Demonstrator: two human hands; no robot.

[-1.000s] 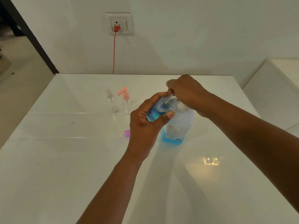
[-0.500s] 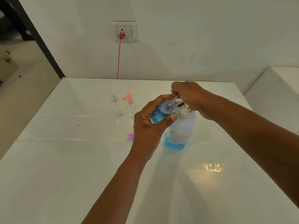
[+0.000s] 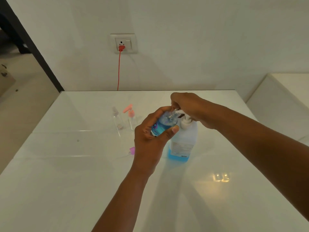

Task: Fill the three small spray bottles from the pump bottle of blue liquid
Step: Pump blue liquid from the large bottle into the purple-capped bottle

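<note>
My left hand [image 3: 148,139] grips a small clear spray bottle [image 3: 164,123], tilted, about half full of blue liquid, its mouth up against the pump spout. My right hand [image 3: 189,106] curls over the white pump head of the pump bottle [image 3: 183,141], which stands on the table with a shallow layer of blue liquid at its bottom. Two other small bottles stand upright to the left: a clear one [image 3: 117,121] and one with a pink pump top [image 3: 131,117]. A small purple cap [image 3: 132,150] lies on the table beside my left wrist.
The glossy white table [image 3: 83,181] ends at the wall behind. A red cable [image 3: 119,71] hangs from a wall socket [image 3: 124,43] down behind the table. A white ledge [image 3: 284,94] lies to the right, floor and a dark door frame to the left.
The camera view has shifted a little. My right hand has pressed lower on the pump head. The small bottle stays at the spout in my left hand.
</note>
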